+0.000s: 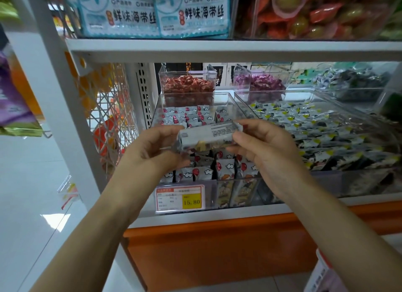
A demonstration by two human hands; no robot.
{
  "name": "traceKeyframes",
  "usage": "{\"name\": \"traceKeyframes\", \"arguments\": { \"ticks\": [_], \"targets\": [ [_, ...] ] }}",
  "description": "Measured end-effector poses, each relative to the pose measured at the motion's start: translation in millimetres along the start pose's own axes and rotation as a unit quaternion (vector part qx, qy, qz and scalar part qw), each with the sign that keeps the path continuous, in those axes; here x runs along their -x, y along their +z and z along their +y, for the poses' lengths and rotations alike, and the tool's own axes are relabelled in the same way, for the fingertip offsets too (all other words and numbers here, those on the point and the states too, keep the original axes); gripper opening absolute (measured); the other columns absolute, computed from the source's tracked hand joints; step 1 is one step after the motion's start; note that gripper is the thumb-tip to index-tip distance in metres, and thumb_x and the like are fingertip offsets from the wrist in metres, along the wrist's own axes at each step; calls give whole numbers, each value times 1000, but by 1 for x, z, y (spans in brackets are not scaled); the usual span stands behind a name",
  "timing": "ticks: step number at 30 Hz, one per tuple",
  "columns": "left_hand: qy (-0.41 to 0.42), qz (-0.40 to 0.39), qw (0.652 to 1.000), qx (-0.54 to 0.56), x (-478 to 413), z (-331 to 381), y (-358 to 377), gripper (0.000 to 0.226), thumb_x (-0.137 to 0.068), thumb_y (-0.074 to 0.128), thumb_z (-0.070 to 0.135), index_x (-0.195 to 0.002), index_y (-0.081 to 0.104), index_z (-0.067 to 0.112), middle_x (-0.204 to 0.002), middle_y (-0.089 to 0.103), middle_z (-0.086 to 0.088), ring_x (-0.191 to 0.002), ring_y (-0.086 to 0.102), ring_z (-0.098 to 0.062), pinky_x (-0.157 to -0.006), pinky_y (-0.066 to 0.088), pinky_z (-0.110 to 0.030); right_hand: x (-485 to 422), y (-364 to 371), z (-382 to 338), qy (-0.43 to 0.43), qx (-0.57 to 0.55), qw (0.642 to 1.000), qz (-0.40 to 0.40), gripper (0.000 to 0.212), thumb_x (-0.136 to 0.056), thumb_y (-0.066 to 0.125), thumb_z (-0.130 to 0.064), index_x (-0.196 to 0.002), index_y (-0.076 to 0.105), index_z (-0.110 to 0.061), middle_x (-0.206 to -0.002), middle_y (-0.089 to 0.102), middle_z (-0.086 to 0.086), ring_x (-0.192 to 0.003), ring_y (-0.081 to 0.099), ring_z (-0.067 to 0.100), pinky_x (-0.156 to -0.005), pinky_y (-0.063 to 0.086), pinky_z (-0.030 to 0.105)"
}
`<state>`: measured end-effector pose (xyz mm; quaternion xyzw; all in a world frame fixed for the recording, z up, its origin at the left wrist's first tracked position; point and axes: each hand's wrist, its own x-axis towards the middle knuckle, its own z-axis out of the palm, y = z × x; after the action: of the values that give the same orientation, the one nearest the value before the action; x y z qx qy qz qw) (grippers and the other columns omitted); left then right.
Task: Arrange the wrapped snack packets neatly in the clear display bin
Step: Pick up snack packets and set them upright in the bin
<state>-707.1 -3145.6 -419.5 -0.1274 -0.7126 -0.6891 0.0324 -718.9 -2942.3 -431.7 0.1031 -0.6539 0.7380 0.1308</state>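
- White-grey snack packet (pixel 208 135) held flat and crosswise, back side up, print on it too small to read.
- left hand (pixel 152 148): fingers curled, thumb and fingertips pinching the packet's left end.
- right hand (pixel 261 148): same grip on the right end, thumb under, fingers over the top.
- Packet sits in the air over the middle of the clear display bin (pixel 210 193), above the stock.
- Bin holds upright packets (pixel 226 167), white with red balloon and clouds, in rough rows front and back.
- Price tag (pixel 180 198) on the bin front reads 15.80; orange base panel (pixel 217 248) below it.
- Neighbouring bin (pixel 369 182) just right: dark packets with yellow marks (pixel 315 135), loosely piled.
- Behind: small clear boxes, red-wrapped sweets (pixel 187 84) and purple-wrapped sweets (pixel 261 84).
- Upper shelf (pixel 217 47) carries blue-white pouches (pixel 156 13).
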Motion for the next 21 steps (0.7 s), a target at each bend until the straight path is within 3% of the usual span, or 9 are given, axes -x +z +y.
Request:
{"name": "traceKeyframes", "arguments": {
  "ticks": [4, 8, 12, 16, 21],
  "targets": [
    [-1, -1, 1000, -27, 0, -2, 3, 37, -78, 63, 21, -115, 62, 19, -98, 73, -2, -93, 69, -14, -84, 55, -26, 0, 1, 1, 9, 3, 1000, -21, 19, -84, 61, 2, -98, 65, -10, -96, 69, 7, -88, 70, 19, -74, 56, 26],
    [21, -9, 998, -59, 4, 1, 4, 41, -66, 67, 36, -107, 66, 32, -95, 63, -25, -92, 66, -33, -83, 57, -33, 2, 3, -2, 10, 2, 1000, -24, 13, -83, 63, -9, -92, 72, -12, -84, 72, -1, -83, 70, 16, -66, 56, 23],
    [41, -21, 995, -83, 5, 0, 3, 45, -63, 67, 40, -107, 66, 34, -84, 61, -13, -88, 68, -23, -82, 56, -25, 2, 4, -3, 7, 10, 1000, 2, 15, -83, 64, -4, -78, 74, -14, -81, 73, 2, -77, 70, 17, -60, 56, 23],
    [41, -26, 993, -112, 5, 2, 3, 44, -62, 66, 39, -105, 65, 37, -95, 68, 4, -96, 66, -11, -84, 54, -26, 1, 5, 0, -6, 85, 995, 43, 18, -83, 65, -16, -65, 70, -16, -79, 69, 13, -81, 68, 26, -75, 56, 42],
    [38, -29, 991, -123, 4, -1, 7, 36, -75, 72, 10, -101, 66, 33, -103, 67, 3, -83, 68, -3, -69, 52, -12, 2, 5, -3, -85, 196, 975, 65, 18, -85, 65, -19, -69, 69, -13, -68, 68, 5, -64, 64, 12, -62, 51, 17]
  ]
}}
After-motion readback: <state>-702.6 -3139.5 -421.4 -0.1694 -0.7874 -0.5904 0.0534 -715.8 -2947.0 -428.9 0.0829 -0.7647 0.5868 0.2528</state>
